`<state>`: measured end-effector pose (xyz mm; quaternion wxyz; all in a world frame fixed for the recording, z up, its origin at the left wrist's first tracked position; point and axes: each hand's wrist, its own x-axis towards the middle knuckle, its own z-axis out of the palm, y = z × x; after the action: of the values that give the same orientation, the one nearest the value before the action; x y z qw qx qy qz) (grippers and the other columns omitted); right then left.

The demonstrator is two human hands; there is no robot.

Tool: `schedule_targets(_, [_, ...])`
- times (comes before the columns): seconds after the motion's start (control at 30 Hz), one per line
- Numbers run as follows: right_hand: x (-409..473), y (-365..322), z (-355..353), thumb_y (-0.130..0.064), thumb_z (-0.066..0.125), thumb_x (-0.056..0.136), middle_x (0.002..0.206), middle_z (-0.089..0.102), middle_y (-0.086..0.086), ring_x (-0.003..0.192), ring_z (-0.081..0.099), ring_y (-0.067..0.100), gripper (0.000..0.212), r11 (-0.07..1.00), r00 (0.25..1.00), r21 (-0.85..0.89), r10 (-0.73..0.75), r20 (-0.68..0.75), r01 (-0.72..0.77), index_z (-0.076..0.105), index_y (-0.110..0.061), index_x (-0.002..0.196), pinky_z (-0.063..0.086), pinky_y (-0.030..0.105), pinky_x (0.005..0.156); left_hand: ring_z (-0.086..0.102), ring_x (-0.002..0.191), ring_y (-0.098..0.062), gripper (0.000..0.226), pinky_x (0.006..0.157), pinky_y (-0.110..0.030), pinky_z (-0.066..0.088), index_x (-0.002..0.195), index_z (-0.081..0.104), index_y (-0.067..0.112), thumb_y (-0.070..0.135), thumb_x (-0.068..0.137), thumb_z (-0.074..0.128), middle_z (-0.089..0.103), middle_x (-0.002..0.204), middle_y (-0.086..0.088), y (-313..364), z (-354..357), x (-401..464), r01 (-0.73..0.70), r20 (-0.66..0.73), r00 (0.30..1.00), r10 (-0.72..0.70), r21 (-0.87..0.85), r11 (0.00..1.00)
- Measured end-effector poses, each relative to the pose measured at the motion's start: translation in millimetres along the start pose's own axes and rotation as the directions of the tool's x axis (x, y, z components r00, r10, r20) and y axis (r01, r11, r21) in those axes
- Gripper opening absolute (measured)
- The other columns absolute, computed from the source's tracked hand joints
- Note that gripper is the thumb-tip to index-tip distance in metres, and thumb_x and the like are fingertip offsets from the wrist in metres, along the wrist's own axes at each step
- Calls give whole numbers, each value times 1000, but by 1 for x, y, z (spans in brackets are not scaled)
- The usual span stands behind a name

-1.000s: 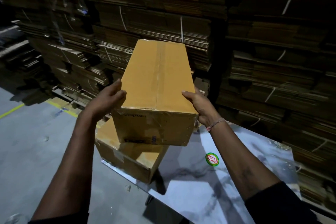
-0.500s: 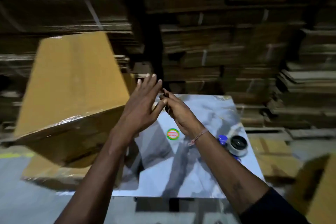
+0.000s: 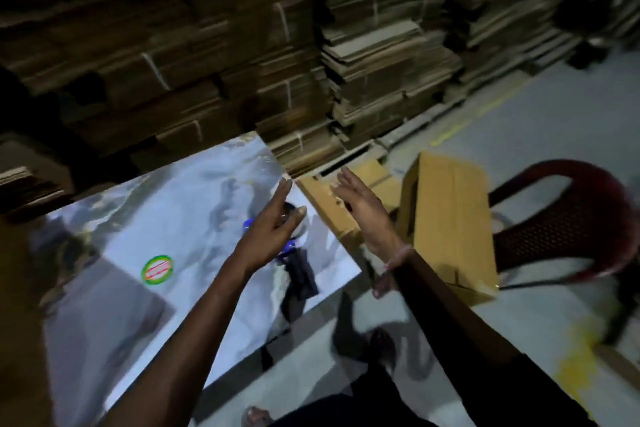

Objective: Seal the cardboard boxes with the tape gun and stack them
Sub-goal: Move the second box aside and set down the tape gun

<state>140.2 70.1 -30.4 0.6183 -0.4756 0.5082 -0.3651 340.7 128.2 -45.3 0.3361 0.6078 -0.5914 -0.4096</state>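
A blue and black tape gun lies near the right edge of the marble-patterned table, partly hidden under my left hand. That hand hovers open above it, fingers spread. My right hand is open too, held past the table's right edge, in front of a cardboard box that stands upright on the floor. Flat cardboard pieces lie between the table and that box. The sealed boxes at the left show only as a blurred brown edge.
Tall stacks of flattened cartons wall off the back. A dark red plastic chair stands right of the upright box. A round green sticker is on the tabletop. Grey floor with a yellow line opens to the right.
The sealed box was let go onto the stack at the left. My view has swung right, and both empty hands have moved right, over the tape gun and toward the upright box.
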Motion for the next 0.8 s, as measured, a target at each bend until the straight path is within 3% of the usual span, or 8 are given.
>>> schedule_targets(0.07, [4,6,-51,-34,66,101,165,35,-11,149,37,11,72,1000,999,4,11,-51,-11,31,-31,163,35,30,115,20,149,3,69,113,-9,24,164,23,31,42,104,56,21,166,21,13,46,28,13,65,998,-11,-22,1000])
schedule_targets(0.13, [11,15,-103,-34,68,100,167,31,-9,152,34,14,74,999,995,25,40,-95,-38,29,-30,164,32,39,119,19,150,2,70,115,-15,22,164,23,32,43,104,56,20,165,21,25,93,54,19,129,991,-14,-40,999])
schedule_targets(0.23, [20,35,-178,-27,69,100,166,36,-4,148,42,16,72,997,974,55,70,-213,-60,32,-22,163,36,40,120,18,154,-2,71,124,-28,23,164,22,34,46,103,56,18,166,22,31,158,89,55,233,972,-34,-83,995])
schedule_targets(0.33, [26,60,-243,-37,68,101,164,38,-10,147,41,14,73,996,961,8,88,-263,-89,31,-27,163,36,34,111,24,155,-9,79,124,-36,28,163,21,39,64,97,55,20,167,21,35,214,117,115,317,945,-87,-73,991])
schedule_targets(0.5, [57,111,-345,-33,70,99,171,26,-2,155,28,17,78,983,900,57,183,-395,-175,27,-27,165,32,34,112,22,155,-13,66,119,-32,30,160,22,40,36,106,58,19,169,13,29,312,170,163,394,909,-133,-44,986])
schedule_targets(0.7, [95,172,-430,-33,76,95,163,37,-3,145,40,15,83,960,842,-68,204,-500,-273,31,-19,163,37,31,113,16,156,-13,72,125,-38,26,165,22,26,30,104,61,19,166,14,-9,402,235,250,368,898,-243,29,968])
schedule_targets(0.77, [109,200,-453,-47,78,89,154,44,-8,136,48,13,88,944,837,-139,189,-514,-298,36,-18,161,39,26,112,15,152,-8,74,126,-39,24,165,20,25,28,104,61,19,167,11,-23,424,253,290,339,898,-281,26,957])
schedule_targets(0.8, [117,223,-468,-62,78,81,155,48,-7,133,54,13,95,933,826,-159,196,-529,-323,39,-24,159,44,34,113,16,152,-9,77,126,-41,25,165,18,26,30,103,63,20,167,12,-32,435,262,307,327,897,-296,19,951])
